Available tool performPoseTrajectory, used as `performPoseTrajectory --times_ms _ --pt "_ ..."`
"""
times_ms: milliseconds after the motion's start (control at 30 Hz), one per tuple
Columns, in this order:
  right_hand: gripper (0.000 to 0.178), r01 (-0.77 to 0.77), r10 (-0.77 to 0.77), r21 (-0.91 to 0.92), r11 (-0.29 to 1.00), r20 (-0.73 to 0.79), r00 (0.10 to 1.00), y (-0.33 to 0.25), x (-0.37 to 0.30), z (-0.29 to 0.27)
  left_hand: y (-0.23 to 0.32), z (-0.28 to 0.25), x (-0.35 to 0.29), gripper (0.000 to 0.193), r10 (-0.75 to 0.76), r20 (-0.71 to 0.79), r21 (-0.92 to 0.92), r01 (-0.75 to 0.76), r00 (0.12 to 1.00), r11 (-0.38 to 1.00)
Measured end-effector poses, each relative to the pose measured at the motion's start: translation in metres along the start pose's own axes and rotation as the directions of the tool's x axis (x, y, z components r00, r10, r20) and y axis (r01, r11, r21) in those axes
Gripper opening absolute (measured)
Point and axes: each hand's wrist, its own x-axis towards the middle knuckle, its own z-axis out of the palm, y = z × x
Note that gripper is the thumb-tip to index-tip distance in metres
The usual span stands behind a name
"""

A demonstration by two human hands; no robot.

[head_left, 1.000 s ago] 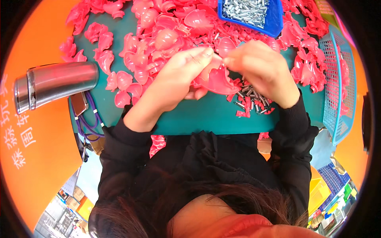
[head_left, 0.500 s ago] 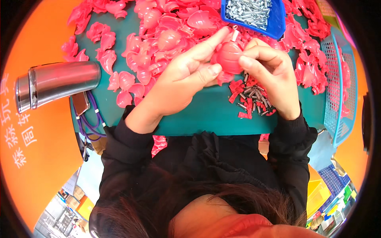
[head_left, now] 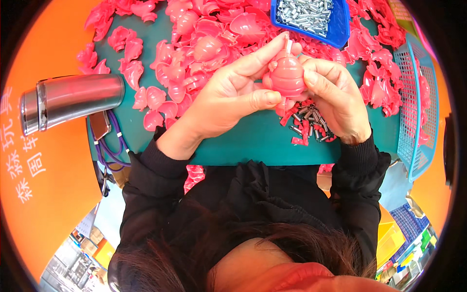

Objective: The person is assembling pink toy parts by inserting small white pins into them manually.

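- Fingers (head_left: 262,54) of the bare left hand (head_left: 219,100) are clamped on a glossy pinkish-red plastic piece (head_left: 287,78), rounded and ribbed, the thumb pressing its lower left side.
- The bare right hand (head_left: 340,95) pinches the same piece from its right side, thumb and fingers closed on it.
- The piece is raised between both hands, above the smooth green tabletop (head_left: 243,143); a small silver metal tube (head_left: 289,46) stands up at its upper end, beside the left index fingertip.
- Beneath the right hand lies a small heap of dark metal tubes (head_left: 316,120) mixed with red scraps.
- Beyond the hands spreads a large pile of glossy red plastic shells (head_left: 206,48), with a blue plastic tray (head_left: 342,27) of silver metal tubes at its right.
- A brushed-steel tumbler (head_left: 82,101) lies at the left; a light-blue mesh basket (head_left: 408,109) stands at the right.
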Motion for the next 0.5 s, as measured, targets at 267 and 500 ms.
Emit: performPoseTrajectory --times_ms 267,500 --pt "0.016 -0.013 0.010 0.203 0.979 0.016 1.000 0.0073 -0.0034 0.0015 0.0018 0.0051 -0.0020 0.070 0.017 -0.030 -0.049 -0.018 0.999 0.999" --pt "0.017 -0.001 0.007 0.120 0.993 -0.046 0.999 0.0066 0.0001 0.0033 -0.0009 0.0041 -0.0042 0.068 0.140 -0.097 0.262 -0.111 0.985 0.959"
